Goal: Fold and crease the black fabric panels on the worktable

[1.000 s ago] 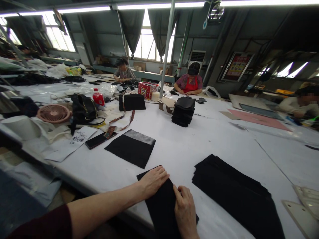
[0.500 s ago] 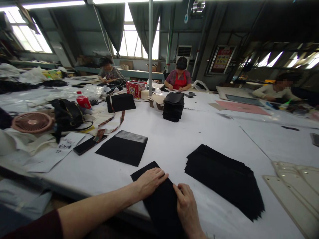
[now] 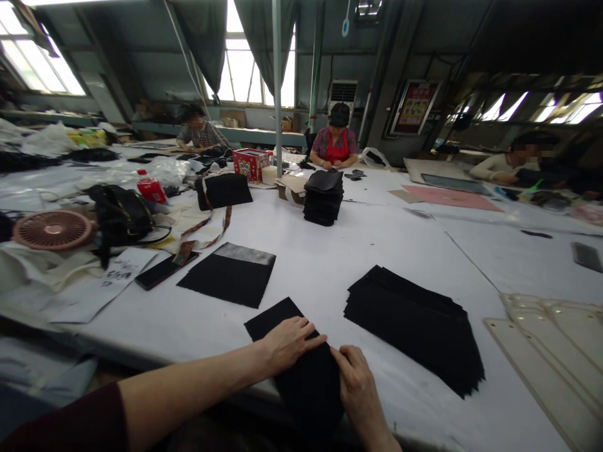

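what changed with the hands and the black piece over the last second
Very little. Both hands stay pressed on the black piece at the table's near edge: left hand flat on top, right hand at its right side, fingertips now nearly meeting. Nothing was picked up or let go. The black stack stays put; mostly the view shifted.

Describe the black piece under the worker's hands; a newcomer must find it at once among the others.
On the white table, look at the near edge. The black piece lies flat under the left hand and right hand, unlike the fanned stack to its right.
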The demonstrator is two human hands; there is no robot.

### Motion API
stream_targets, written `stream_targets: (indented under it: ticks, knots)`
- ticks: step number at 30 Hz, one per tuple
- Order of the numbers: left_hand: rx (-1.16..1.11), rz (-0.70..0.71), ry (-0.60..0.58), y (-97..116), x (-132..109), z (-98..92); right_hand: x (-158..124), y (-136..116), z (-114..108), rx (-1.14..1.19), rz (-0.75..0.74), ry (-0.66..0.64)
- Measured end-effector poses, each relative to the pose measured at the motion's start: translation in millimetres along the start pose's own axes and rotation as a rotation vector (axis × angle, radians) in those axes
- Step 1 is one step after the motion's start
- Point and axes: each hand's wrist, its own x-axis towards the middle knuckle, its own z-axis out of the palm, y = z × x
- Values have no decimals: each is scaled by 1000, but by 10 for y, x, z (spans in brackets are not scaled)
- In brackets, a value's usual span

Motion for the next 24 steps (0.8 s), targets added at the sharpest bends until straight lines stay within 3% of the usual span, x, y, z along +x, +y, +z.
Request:
stream_targets:
  ticks: [5, 24]
  knots:
    - [29, 44, 67, 86, 33, 49, -49, 27, -57, 6, -8, -29]
    - [4, 57, 65, 325, 115, 88, -164, 7, -256, -59, -40, -42]
